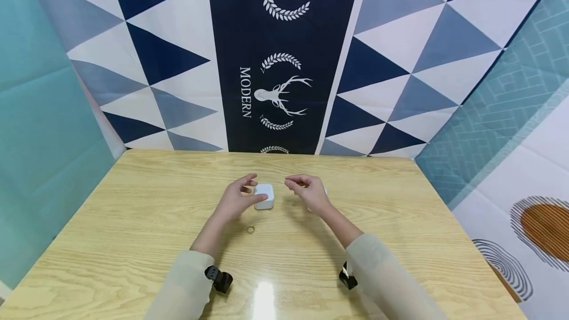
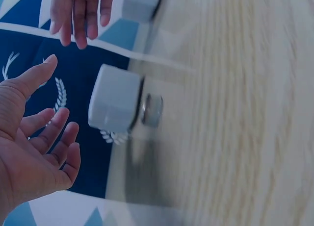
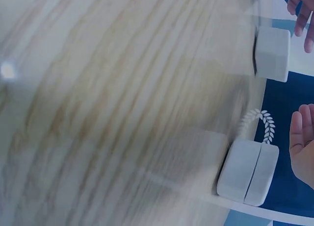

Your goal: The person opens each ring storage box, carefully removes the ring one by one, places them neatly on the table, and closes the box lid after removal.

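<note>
A small white box with rounded edges (image 1: 264,191) sits on the table; it also shows as a white block (image 2: 114,97) in the left wrist view. My left hand (image 1: 235,196) is beside it, thumb and fingers spread apart, with nothing visibly held. A thin ring (image 1: 251,229) lies nearer to me, below that box. Over a second white box (image 3: 248,172), which has a seam around it, hovers my right hand (image 1: 308,193). In the head view that hand covers most of the second box. Loosely extended right fingers (image 2: 86,17) hold nothing that I can see.
The light wood table (image 1: 133,241) reaches back to a patterned cloth (image 1: 275,63) with triangles and deer heads. Teal cloth (image 1: 44,112) hangs along the left side. Dark wrist cameras (image 1: 219,279) are strapped at the sleeves.
</note>
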Available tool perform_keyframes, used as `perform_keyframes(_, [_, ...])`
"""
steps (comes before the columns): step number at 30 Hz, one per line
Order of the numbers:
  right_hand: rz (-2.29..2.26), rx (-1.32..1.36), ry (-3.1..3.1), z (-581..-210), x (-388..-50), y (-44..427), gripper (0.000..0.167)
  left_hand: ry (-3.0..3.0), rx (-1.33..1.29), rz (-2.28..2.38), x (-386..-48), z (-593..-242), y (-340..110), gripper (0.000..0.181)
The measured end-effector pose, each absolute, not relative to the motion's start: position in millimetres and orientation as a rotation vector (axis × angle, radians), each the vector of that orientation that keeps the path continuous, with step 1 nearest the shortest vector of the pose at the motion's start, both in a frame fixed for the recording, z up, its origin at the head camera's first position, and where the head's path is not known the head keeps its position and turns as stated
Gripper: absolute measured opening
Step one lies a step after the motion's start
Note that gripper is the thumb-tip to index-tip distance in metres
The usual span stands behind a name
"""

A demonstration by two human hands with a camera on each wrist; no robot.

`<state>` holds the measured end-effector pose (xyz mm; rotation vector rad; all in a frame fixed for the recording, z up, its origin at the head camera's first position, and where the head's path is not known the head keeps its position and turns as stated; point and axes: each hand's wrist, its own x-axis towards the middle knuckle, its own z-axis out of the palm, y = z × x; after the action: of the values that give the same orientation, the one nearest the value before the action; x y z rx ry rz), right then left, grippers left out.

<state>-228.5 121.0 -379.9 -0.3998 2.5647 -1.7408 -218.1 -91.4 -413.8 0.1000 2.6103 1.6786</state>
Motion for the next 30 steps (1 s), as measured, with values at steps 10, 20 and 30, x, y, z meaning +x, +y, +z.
perform_keyframes(10, [-1.816,-0.384,2.574,-394.9,-250.7,145.9,0.029,2.547,0.183,1.764,-213.0,-402.5,-65.1,0.065])
perform_keyframes(20, [-1.804,-0.343,2.653,-392.0,-252.2,164.4,0.030,2.530,0.224,1.809,-212.5,-401.8,-49.1,0.063])
perform_keyframes(30, [-1.793,-0.317,2.692,-390.4,-247.7,182.1,0.031,2.579,0.288,1.734,-213.2,-400.5,-30.0,0.065])
